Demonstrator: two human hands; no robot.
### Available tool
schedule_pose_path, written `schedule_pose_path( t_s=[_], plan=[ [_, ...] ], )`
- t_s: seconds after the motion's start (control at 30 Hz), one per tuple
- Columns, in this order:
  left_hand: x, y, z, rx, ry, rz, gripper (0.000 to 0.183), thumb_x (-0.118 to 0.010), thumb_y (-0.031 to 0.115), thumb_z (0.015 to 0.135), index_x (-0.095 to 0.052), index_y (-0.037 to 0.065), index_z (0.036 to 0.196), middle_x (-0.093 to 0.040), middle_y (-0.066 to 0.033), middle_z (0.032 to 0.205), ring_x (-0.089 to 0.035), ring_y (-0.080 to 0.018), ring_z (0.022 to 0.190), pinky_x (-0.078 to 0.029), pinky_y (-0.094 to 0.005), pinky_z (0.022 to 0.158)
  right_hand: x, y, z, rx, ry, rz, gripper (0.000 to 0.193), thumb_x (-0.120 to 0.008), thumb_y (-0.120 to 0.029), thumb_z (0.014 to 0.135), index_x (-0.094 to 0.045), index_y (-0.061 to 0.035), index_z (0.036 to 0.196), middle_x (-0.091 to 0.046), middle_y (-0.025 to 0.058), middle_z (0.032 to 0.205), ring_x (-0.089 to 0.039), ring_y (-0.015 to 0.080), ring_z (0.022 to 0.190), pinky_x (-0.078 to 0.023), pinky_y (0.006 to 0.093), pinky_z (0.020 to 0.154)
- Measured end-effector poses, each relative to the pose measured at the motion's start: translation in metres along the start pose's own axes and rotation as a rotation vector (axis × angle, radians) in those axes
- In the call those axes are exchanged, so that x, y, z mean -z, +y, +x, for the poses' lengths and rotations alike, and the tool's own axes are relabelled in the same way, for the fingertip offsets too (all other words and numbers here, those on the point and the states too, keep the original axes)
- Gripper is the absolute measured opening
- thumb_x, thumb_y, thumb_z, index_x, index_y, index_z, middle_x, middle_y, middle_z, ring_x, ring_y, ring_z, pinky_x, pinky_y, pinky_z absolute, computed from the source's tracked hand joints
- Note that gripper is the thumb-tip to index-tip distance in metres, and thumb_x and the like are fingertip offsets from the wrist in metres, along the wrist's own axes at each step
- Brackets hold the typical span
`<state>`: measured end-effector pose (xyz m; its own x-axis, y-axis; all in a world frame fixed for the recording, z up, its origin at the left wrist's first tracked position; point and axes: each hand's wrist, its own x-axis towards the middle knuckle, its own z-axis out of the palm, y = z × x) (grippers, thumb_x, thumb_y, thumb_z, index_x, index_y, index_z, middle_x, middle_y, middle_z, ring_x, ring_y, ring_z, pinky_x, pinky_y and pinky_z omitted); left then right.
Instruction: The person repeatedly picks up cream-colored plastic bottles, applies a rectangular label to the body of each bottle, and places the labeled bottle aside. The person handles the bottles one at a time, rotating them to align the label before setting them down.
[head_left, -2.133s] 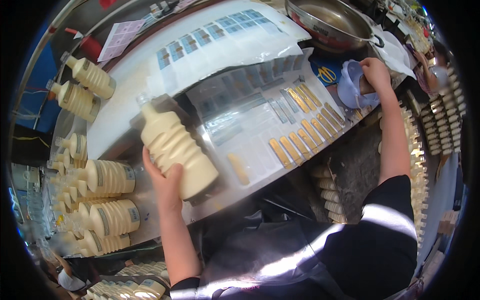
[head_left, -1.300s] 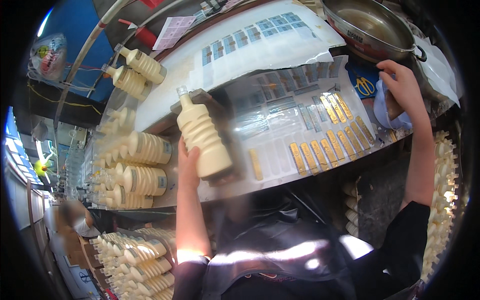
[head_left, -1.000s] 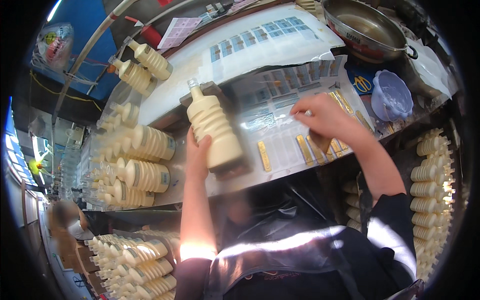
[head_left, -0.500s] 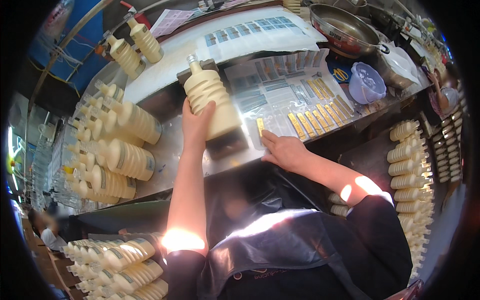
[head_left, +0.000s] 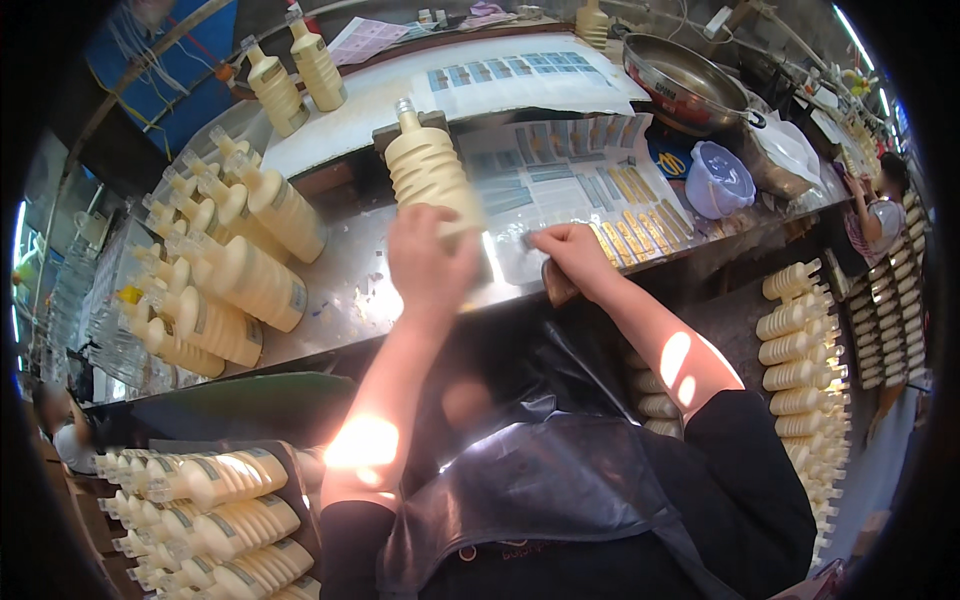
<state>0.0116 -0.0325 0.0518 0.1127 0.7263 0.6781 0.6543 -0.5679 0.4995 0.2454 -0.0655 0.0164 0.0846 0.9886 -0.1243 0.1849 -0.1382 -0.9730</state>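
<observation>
A cream-coloured ribbed bottle (head_left: 424, 165) with a clear neck lies on a dark support on the metal worktop (head_left: 345, 315). My left hand (head_left: 432, 262), smeared by motion, is over the lower end of this bottle; its fingers cannot be read clearly. To the right, my right hand (head_left: 575, 258) is closed, with finger and thumb together. A small greyish blurred thing (head_left: 528, 240) shows at its fingertips, and a brown wooden-looking piece (head_left: 560, 285) shows just under the hand. Beside it, several gold label strips (head_left: 632, 235) lie in rows on a sheet.
Several cream bottles (head_left: 245, 280) stand at the left; two more (head_left: 318, 68) are at the back. A large metal pan (head_left: 690, 80) and a lilac bucket (head_left: 718, 180) stand at the right. Stacked bottles (head_left: 795, 345) lie lower right, others (head_left: 240, 520) lower left.
My left hand has shifted from the bottle's side to over its lower end. My right hand has risen from the gold strip and closed; that strip is gone from its place.
</observation>
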Motion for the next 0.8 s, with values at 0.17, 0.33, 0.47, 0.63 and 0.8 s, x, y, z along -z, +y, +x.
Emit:
schedule_pose_path(
  t_s=[0.17,0.33,0.47,0.63,0.8],
  plan=[
    [-0.004,0.041,0.006,-0.097,-0.061,0.069,0.045,-0.087,0.022,0.065,-0.061,0.008,0.1,-0.058,-0.0139,0.103,-0.057,-0.0357,0.098,-0.048,-0.0447,0.086,-0.018,-0.078,-0.021,-0.022,-0.154,0.316,0.026,-0.065,-0.026,0.098,-0.074,-0.002,0.095,-0.064,-0.0024,0.079,-0.056,0.0057,0.067,-0.045,0.0256,0.058],
    [-0.008,0.035,0.011,-0.126,0.056,0.082,0.026,-0.08,0.013,0.068,-0.067,0.007,0.09,-0.06,-0.0109,0.093,-0.059,-0.0342,0.088,-0.049,-0.0437,0.078,-0.033,-0.092,-0.03,0.348,-0.07,0.019,0.028,-0.058,-0.017,0.097,-0.069,0.004,0.111,-0.07,0.0127,0.105,-0.064,0.0195,0.097,-0.049,0.0333,0.09],
    [-0.002,0.025,0.016,0.01,0.084,-0.066,0.012,-0.077,0.007,0.076,-0.072,0.006,0.087,-0.063,-0.0097,0.088,-0.059,-0.0258,0.075,-0.049,-0.036,0.07,-0.027,-0.098,-0.021,0.299,-0.101,-0.085,0.041,-0.068,-0.018,0.093,-0.065,0.0011,0.129,-0.07,0.014,0.117,-0.067,0.0174,0.092,-0.053,0.0314,0.084],
    [0.012,0.032,0.034,0.653,-0.014,-0.876,0.007,-0.076,0.006,0.09,-0.072,0.002,0.094,-0.064,0.0036,0.084,-0.054,-0.0072,0.075,-0.044,-0.0261,0.069,-0.022,-0.087,0.014,0.034,-0.303,0.23,0.054,-0.075,-0.023,0.09,-0.062,-0.001,0.137,-0.069,0.0108,0.117,-0.066,0.0141,0.09,-0.054,0.0313,0.081],
    [0.008,0.014,0.055,0.738,0.011,-1.039,0.004,-0.072,0.01,0.095,-0.073,0.007,0.097,-0.064,0.006,0.084,-0.048,-0.0033,0.073,-0.037,-0.0202,0.069,-0.029,-0.096,0.054,-0.149,-0.405,0.321,0.034,-0.074,-0.023,0.092,-0.071,-0.0013,0.118,-0.072,0.0048,0.101,-0.064,0.0108,0.089,-0.051,0.0297,0.082]
  ],
)
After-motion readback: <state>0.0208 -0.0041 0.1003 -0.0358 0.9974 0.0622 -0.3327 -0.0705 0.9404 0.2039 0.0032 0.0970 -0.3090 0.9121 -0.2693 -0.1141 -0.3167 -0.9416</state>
